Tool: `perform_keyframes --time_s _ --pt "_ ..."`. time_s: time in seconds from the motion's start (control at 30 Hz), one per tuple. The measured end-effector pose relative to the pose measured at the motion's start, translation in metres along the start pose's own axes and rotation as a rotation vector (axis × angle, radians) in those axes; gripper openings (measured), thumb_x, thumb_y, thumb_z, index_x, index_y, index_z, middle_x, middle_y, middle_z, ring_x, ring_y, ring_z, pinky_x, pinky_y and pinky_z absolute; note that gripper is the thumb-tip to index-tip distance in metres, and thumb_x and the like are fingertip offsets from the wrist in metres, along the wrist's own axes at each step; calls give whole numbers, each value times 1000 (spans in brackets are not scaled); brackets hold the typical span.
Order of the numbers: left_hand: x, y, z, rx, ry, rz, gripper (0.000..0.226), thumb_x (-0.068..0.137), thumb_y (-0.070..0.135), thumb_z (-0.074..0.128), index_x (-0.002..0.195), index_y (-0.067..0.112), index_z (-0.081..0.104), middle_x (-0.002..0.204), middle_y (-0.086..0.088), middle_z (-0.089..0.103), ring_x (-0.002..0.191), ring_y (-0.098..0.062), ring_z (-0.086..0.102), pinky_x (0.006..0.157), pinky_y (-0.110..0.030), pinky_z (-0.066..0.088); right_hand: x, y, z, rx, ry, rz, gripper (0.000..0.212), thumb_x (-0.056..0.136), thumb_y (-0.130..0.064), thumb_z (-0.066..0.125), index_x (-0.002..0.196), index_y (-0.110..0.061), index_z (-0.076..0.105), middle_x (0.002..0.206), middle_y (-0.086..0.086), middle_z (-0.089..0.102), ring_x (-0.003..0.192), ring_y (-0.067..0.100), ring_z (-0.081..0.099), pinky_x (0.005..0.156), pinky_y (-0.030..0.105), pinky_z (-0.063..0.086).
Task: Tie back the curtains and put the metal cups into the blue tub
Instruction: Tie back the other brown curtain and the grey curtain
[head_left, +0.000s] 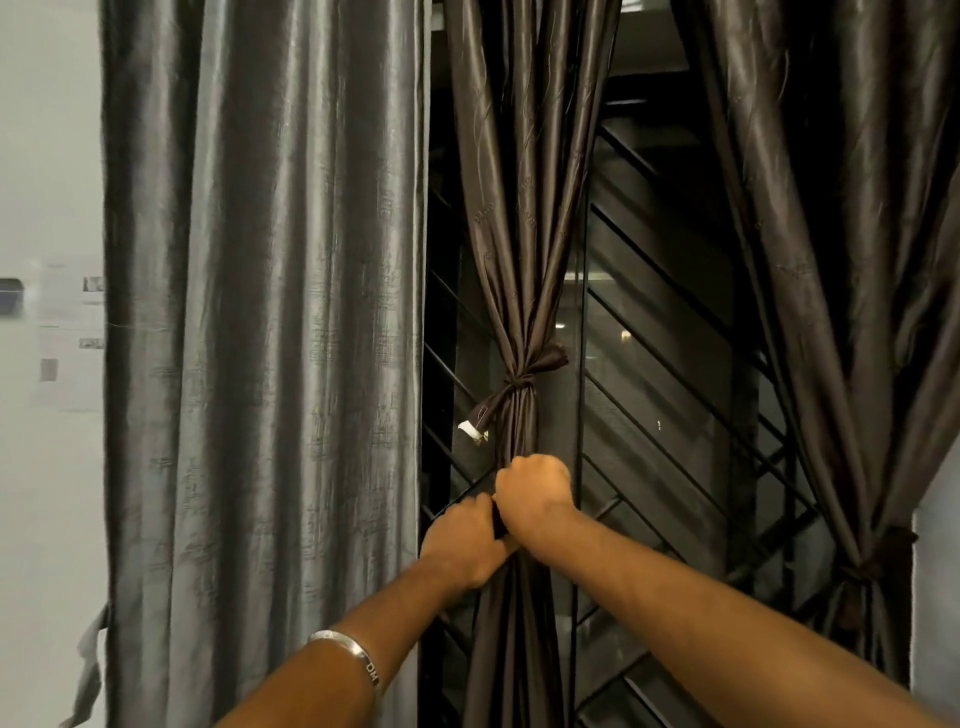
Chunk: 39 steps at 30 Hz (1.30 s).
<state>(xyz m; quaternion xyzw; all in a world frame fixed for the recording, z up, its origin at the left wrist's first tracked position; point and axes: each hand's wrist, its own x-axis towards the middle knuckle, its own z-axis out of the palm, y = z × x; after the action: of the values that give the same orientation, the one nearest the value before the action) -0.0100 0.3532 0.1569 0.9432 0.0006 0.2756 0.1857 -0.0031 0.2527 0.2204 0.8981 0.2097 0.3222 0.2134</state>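
Observation:
A dark brown curtain hangs at the centre, gathered and knotted with a matching tie-back. Just below the knot, my right hand is closed around the gathered cloth. My left hand grips the same bundle slightly lower, touching the right hand. A silver bangle sits on my left forearm. On the right, a second brown curtain is tied back low down with its own tie. A wide grey curtain hangs loose on the left. No metal cups or blue tub are in view.
Behind the curtains is a dark window with diagonal metal bars. A pale wall with papers stuck on it lies at the far left. A grey tie strip dangles at the grey curtain's lower left edge.

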Motion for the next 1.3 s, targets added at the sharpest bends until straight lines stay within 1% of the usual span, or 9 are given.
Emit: perform_keyframes --time_s 0.13,0.23,0.47,0.57,0.7,0.8,0.93,1.13,1.3 --pt "-10 -10 -4 8 14 34 39 78 50 48 92 17 60 89 -3 64 82 -25 66 68 -38 55 -12 -15 -8 106 81 -88 23 88 1 52 95 -12 69 98 4 69 87 27 68 43 25 25" --pt "-18 -20 -12 48 62 34 25 81 42 54 88 17 55 89 -4 62 77 -22 62 62 -34 48 -15 -20 -13 236 90 -113 17 87 -2 55 95 -10 68 99 8 68 89 29 68 50 31 39" --pt "-45 -49 -41 138 202 10 24 86 45 59 79 22 51 74 8 55 69 -13 54 58 -31 44 -15 -30 -18 456 74 -123 17 91 -17 61 104 -7 63 107 13 64 98 31 65 68 36 46" --pt "-54 -68 -52 175 203 25 22 89 44 58 86 24 53 80 10 54 73 -12 53 63 -27 42 -17 -39 -16 527 85 -102 23 92 -21 60 110 -6 60 112 14 62 102 32 64 72 36 47" --pt "-58 -85 -67 203 184 44 18 92 39 56 90 22 52 92 4 60 84 -17 58 71 -33 47 -9 -50 -17 574 89 -77 25 94 -23 56 111 -5 57 115 15 62 103 33 63 72 36 47" --pt "-57 -102 -77 204 203 41 17 92 38 55 90 21 53 92 5 58 81 -16 56 67 -30 42 -2 -62 -20 585 82 -54 30 93 -28 56 112 -4 57 116 15 62 104 33 63 78 37 51" --pt "-55 -127 -84 184 172 71 16 92 40 55 89 25 50 93 4 60 83 -17 59 68 -31 46 8 -85 -16 574 55 23 34 91 -32 57 113 -6 56 115 13 63 103 30 64 72 33 46" --pt "-47 -174 -103 144 164 173 17 92 40 55 96 23 53 97 4 63 86 -19 61 76 -37 51 23 -117 -25 608 39 219 46 91 -40 60 120 -6 53 118 12 63 108 30 63 79 36 51" --pt "-48 -206 -116 53 243 331 10 93 33 55 92 23 55 88 8 60 79 -11 56 72 -33 50 25 -143 -32 646 67 361 33 93 -35 55 112 -8 57 108 13 65 97 32 65 76 39 55"
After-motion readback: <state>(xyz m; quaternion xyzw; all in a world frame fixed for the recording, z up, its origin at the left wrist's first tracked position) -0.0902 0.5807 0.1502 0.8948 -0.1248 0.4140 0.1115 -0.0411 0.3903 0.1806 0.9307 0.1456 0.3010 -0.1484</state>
